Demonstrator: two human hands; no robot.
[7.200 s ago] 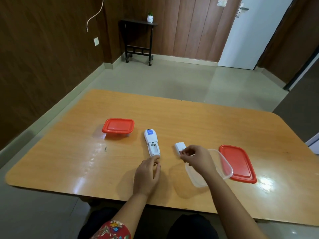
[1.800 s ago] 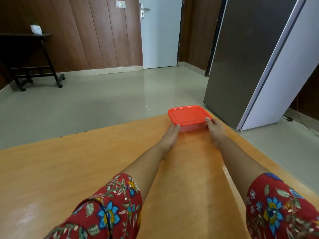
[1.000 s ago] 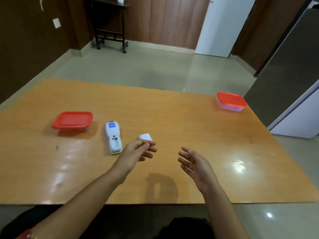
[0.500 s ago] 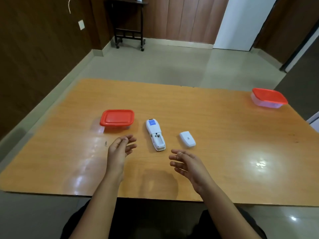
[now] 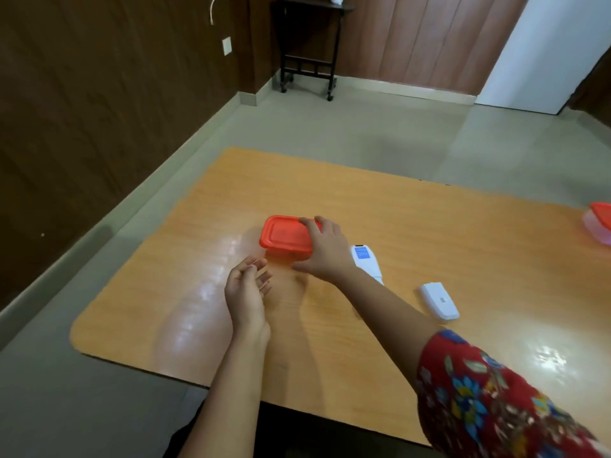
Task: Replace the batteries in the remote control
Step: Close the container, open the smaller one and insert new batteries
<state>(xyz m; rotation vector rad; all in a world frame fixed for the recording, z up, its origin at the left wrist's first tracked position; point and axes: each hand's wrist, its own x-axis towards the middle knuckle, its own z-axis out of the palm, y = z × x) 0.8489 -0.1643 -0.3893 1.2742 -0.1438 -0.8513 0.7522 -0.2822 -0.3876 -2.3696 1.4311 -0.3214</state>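
A small box with a red lid (image 5: 284, 235) stands on the wooden table (image 5: 396, 226). My right hand (image 5: 325, 251) reaches across and grips its right end, fingers curled over the lid's far corner. My left hand (image 5: 246, 290) hovers just short of the box's near left corner, fingers loosely curled and holding nothing. The white remote (image 5: 365, 262) lies face down to the right of the box, partly hidden by my right wrist. Its detached white battery cover (image 5: 439, 300) lies further right.
A second red-lidded box (image 5: 600, 223) sits at the table's far right edge. The table's left and near edges are close to my hands. A dark side table (image 5: 307, 44) stands against the far wall.
My right hand has crossed over the remote and taken hold of the red-lidded box. My left hand has moved slightly forward towards the box. The view has shifted left.
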